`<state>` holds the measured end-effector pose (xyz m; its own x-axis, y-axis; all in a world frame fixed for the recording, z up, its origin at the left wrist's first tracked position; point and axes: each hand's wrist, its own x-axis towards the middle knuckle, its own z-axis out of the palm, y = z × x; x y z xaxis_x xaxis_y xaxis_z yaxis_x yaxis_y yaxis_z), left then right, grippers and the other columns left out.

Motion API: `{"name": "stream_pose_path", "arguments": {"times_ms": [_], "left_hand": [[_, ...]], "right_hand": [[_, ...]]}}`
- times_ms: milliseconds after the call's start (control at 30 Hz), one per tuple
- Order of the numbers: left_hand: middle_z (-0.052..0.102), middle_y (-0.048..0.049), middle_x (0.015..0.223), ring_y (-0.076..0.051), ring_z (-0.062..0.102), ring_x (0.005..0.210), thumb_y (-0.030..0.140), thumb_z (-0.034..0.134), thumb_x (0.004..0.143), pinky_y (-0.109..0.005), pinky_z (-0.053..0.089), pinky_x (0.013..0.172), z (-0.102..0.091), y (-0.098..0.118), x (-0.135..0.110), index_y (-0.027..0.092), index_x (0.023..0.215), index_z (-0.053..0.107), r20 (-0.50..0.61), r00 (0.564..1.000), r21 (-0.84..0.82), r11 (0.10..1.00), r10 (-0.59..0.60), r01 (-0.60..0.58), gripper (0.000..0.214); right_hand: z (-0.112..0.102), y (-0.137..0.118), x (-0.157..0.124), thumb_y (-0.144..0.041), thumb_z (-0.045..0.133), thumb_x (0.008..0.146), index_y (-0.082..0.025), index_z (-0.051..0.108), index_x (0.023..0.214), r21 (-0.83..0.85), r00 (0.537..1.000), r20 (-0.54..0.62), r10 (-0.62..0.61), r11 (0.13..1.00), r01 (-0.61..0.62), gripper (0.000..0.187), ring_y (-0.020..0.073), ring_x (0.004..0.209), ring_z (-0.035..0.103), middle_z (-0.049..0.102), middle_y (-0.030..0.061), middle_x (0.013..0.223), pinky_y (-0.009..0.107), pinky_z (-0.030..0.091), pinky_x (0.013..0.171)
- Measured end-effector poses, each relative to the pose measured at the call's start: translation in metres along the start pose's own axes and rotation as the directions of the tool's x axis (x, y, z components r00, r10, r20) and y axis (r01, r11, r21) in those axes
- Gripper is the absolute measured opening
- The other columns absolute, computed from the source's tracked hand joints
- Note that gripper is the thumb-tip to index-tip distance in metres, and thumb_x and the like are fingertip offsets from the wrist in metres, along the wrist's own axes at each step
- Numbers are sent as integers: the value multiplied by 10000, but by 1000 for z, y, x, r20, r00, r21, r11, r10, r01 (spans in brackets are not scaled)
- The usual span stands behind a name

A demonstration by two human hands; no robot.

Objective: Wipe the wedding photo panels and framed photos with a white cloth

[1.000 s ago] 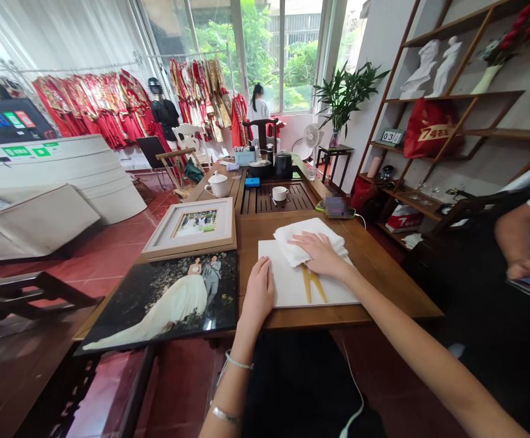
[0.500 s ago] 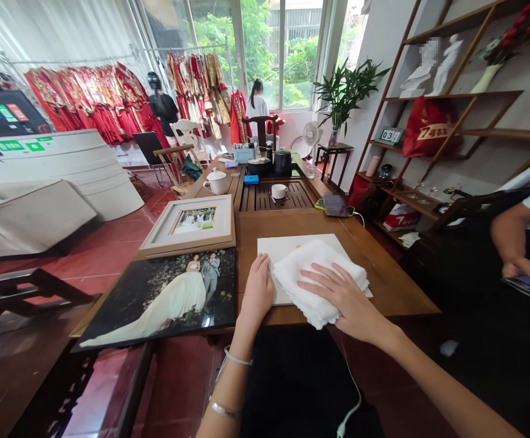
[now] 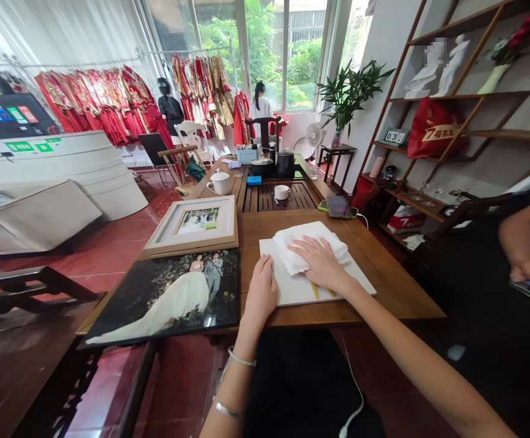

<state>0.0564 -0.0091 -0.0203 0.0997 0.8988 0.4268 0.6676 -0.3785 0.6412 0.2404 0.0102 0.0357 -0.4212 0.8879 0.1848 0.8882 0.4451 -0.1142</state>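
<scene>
While the right hand lies palm down on a folded white cloth, fingers slightly spread, the left hand rests along the left edge of a white panel, fingers close together; whether it pinches that edge I cannot tell. The panel lies flat on the wooden table, right of centre in the frame. If the left hand gave way under a hard push, the panel might skid or turn, perhaps over the table's near edge; a leftward slip could knock the glossy wedding photo print at lower left. The panel looks thin and white, with yellow strips showing below the cloth; their upper part is hidden. The cloth looks soft and thick.
</scene>
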Motion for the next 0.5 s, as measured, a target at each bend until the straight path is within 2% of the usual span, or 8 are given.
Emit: {"name": "stream_pose_path", "arguments": {"times_ms": [100, 333, 400, 500], "left_hand": [[524, -198, 1343, -244, 454, 1312, 80, 337, 872, -429, 347, 1132, -1, 0, 1, 66, 1241, 534, -4, 1000, 4, 1000, 4, -4, 419], [525, -196, 1349, -254, 452, 1313, 63, 355, 847, -449, 353, 1125, -2, 1, 1, 67, 1242, 532, 1, 1000, 12, 1000, -4, 4, 433], [529, -183, 1349, -251, 457, 1309, 69, 357, 850, -449, 359, 1122, -2, 0, 1, 84, 1239, 537, -9, 1000, 5, 1000, -3, 3, 429], [539, -171, 1344, -244, 467, 1301, 83, 359, 860, -443, 363, 1121, -2, -1, 1, 102, 1221, 555, -26, 1000, -5, 1000, 0, 0, 412]], "right_hand": [[0, -10, -16, -6, 463, 614, -214, 476, 1356, -2, 998, 16, -56, 998, 56, 771, 302, 1365, 273, 443, 61, 1452, 580, 153, 1092], [-19, -19, -88, -29, 453, 621, -284, 465, 1353, 91, 967, 28, -254, 964, 250, 776, 245, 1381, 262, 438, 9, 1455, 540, 133, 1122], [-23, -19, -101, -25, 440, 619, -309, 468, 1342, 102, 969, 25, -245, 965, 241, 778, 220, 1377, 278, 451, -17, 1445, 515, 149, 1128], [-22, -18, -103, -5, 429, 583, -288, 482, 1330, 68, 988, -5, -157, 985, 157, 801, 228, 1361, 310, 478, -11, 1426, 509, 186, 1121]]}}
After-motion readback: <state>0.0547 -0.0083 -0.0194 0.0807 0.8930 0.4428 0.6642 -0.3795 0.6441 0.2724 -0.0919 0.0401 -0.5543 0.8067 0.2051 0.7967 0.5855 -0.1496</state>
